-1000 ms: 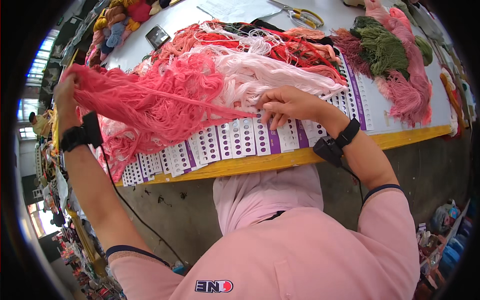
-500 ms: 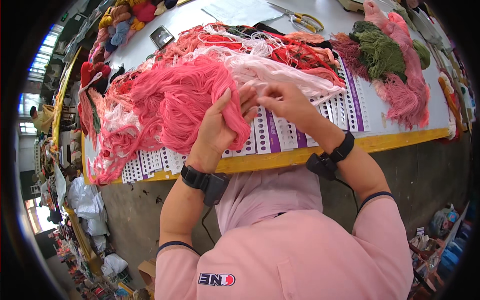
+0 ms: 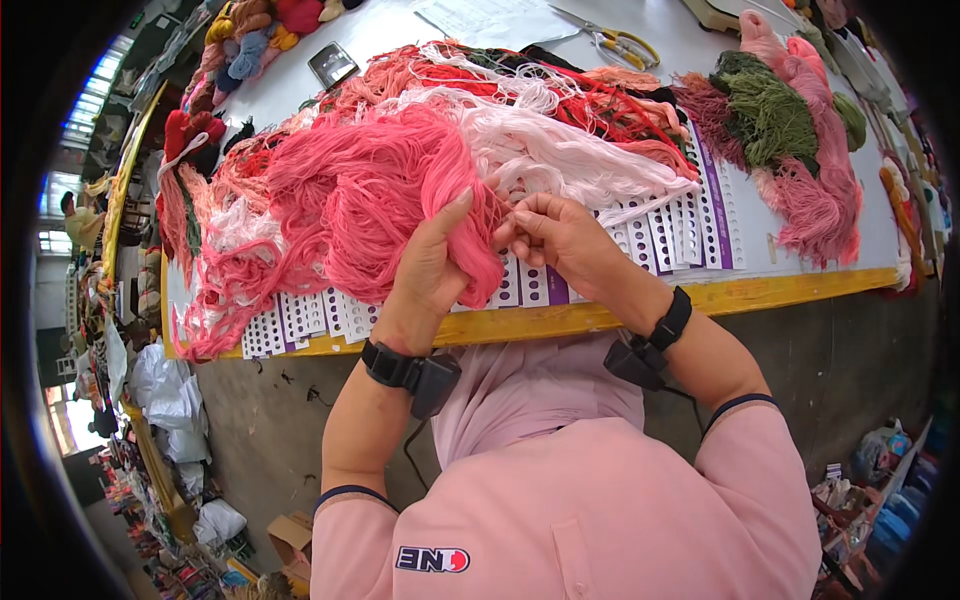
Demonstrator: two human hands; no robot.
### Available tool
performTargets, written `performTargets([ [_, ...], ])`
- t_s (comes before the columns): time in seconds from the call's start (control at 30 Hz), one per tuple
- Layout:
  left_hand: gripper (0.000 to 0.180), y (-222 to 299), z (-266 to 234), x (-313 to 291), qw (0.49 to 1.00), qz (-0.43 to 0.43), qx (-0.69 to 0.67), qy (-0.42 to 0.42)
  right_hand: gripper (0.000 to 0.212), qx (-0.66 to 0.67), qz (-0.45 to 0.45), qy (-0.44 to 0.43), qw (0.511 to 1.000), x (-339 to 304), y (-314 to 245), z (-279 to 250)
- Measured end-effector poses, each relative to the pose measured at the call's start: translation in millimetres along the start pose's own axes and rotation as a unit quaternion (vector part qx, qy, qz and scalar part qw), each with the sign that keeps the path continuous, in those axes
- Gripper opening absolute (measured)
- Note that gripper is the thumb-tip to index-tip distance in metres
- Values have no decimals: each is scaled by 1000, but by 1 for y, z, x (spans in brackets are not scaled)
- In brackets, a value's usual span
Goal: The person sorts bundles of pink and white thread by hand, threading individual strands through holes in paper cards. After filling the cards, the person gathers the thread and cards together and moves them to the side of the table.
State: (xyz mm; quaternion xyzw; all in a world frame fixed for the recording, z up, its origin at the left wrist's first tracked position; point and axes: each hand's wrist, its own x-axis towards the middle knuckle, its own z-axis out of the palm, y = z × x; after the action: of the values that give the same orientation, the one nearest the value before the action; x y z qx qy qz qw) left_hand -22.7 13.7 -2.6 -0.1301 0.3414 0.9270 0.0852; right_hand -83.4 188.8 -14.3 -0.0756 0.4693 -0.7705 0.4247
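A large heap of coral-pink yarn lies on the near left part of the table. My left hand is wrapped round the right end of this yarn, thumb on top, with a thick strand bundle across the palm. Close beside it, my right hand is closed with thumb and forefinger pinched at the edge of the bundle, where fine pink threads run to the fingertips. Behind both hands spreads pale pink yarn. Perforated white and purple cards lie under the yarn along the table's front.
The table's yellow front edge runs just before my forearms. Scissors and a paper sheet lie at the back, a phone-like dark object at back left. Green yarn and dusty-pink yarn lie right.
My right hand has moved slightly down, its fingers now curled in a pinch against the pink bundle. My left hand keeps its hold on the yarn. The whole view has shifted slightly.
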Motion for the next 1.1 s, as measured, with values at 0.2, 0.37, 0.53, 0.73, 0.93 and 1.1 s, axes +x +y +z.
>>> performTargets([
  [0.2,49,1,6,1,1000,-22,-23,1,12,-28,-2,9,1000,3,-2,3],
  [0.37,49,5,2,-2,999,-25,-31,-7,10,-56,-33,34,997,6,1,10],
  [0.53,47,9,4,-4,998,-29,-52,13,7,-53,-22,28,998,2,0,5],
  [0.73,50,3,-1,-1,997,22,56,40,8,-32,-25,16,999,-3,0,4],
  [0.93,49,2,-2,-1,997,30,52,54,8,-25,-24,20,999,-1,4,1],
  [1.1,49,5,-5,-1,998,2,33,50,8,20,-41,-8,999,-3,4,1],
])
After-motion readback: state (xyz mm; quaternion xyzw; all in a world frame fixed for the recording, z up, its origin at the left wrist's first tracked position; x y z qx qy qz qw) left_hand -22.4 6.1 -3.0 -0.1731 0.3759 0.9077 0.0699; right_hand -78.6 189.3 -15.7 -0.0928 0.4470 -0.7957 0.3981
